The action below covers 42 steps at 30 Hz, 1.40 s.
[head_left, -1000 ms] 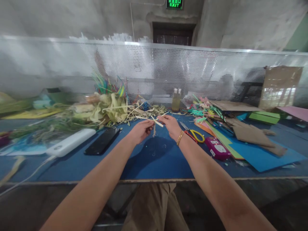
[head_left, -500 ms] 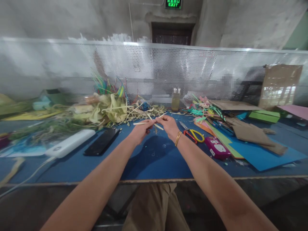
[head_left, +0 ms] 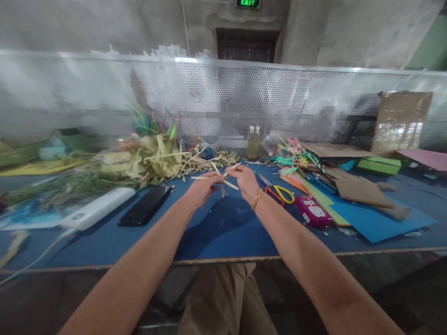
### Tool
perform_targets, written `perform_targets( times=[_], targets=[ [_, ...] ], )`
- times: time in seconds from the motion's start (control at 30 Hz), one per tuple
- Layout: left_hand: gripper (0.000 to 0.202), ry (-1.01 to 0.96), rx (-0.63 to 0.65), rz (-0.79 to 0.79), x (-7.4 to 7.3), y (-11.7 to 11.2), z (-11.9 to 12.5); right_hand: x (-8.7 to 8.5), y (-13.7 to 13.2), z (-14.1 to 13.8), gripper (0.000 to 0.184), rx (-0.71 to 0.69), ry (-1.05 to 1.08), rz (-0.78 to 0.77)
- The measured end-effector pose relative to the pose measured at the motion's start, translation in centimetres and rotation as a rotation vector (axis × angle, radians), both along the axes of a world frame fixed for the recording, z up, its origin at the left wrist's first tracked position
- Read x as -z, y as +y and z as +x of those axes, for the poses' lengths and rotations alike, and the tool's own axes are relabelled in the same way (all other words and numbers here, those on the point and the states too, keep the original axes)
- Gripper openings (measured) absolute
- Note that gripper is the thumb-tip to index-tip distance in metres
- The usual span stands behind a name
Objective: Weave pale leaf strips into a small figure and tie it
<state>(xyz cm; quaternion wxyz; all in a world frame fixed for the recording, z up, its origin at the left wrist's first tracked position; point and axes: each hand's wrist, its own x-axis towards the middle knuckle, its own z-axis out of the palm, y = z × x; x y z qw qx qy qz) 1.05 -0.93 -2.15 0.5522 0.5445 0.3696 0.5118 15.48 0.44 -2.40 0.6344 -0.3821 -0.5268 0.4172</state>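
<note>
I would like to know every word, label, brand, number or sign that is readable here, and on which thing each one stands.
"EXIT": in green letters on the sign high on the wall, cut by the picture's top edge.
Purple case: white markings, too small and blurred to read surely.
White bar: one grey mark, too blurred to read.
I can read no other text.

A craft workshop with bare concrete walls (head_left: 139, 28)
Hand-held pale strips (head_left: 232, 185), scissors (head_left: 275, 189) and coloured paper (head_left: 377, 225) gather at a blue worktable (head_left: 223, 244) before a perforated metal screen (head_left: 261, 93), a lit EXIT sign (head_left: 247, 3) above.
</note>
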Motion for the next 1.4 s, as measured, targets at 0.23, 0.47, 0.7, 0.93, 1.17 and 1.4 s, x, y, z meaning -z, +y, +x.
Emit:
perform_targets(
  times=[0.23, 0.47, 0.7, 0.93, 1.17, 1.4],
  targets=[
    [0.025, -0.047, -0.019, -0.079, 0.1, -0.2, -0.2, -0.1, 0.0, 0.5, 0.026, -0.052, -0.011, 0.009],
    [0.033, -0.124, 0.032, -0.189, -0.6, -0.7, -0.3, 0.0, 0.3, 0.6, 0.027, -0.028, 0.039, 0.034],
    [0.02, -0.198, 0.019, -0.151, -0.5, -0.4, -0.5, 0.0, 0.5, 0.8, 0.028, 0.127, -0.098, 0.098],
    [0.016, -0.263, -0.01, -0.16, -0.2, 0.1, -0.6, -1.3, -1.3, 1.7, 0.039, 0.535, -0.824, 0.459],
    [0.017, -0.316, -0.095, -0.09, -0.1, 0.4, -0.6, -2.0, -2.8, 1.3, 0.031, 0.451, -1.106, 0.624],
    [0.025, -0.312, -0.164, -0.006, 0.1, 0.8, -0.6, -1.9, -2.7, 0.6, 0.025, 0.338, -1.096, 0.579]
  ],
)
